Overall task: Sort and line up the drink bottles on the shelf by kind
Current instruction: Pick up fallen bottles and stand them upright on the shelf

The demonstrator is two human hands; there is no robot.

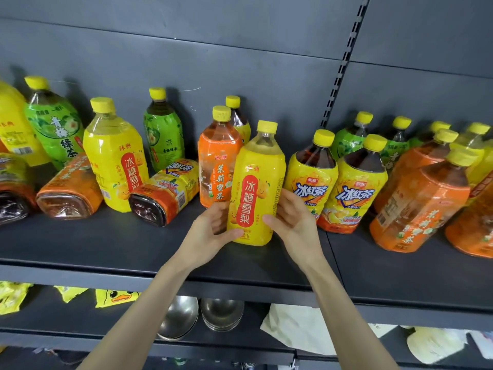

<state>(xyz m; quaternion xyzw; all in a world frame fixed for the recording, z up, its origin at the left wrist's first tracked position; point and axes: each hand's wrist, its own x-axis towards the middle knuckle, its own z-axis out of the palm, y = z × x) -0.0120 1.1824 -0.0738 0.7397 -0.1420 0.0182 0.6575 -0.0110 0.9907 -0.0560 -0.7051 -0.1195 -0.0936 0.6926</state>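
Observation:
A yellow pear-drink bottle (254, 188) stands upright near the front of the dark shelf (112, 247). My left hand (213, 231) grips its lower left side with the thumb across the front. My right hand (292, 217) cups its lower right side. Right behind it stands an orange jasmine-tea bottle (217, 161). Another yellow pear-drink bottle (114, 156) stands to the left. Two iced-red-tea bottles (310, 177) (352, 188) stand just to the right. Green-tea bottles (53, 126) (162, 132) stand at the back.
Two bottles lie on their sides at the left: an orange one (69, 190) and an iced-red-tea one (165, 190). Orange bottles (418, 206) lean at the right, with green and yellow ones behind. Steel bowls (221, 313) and duck-print packets (117, 297) sit on the lower shelf.

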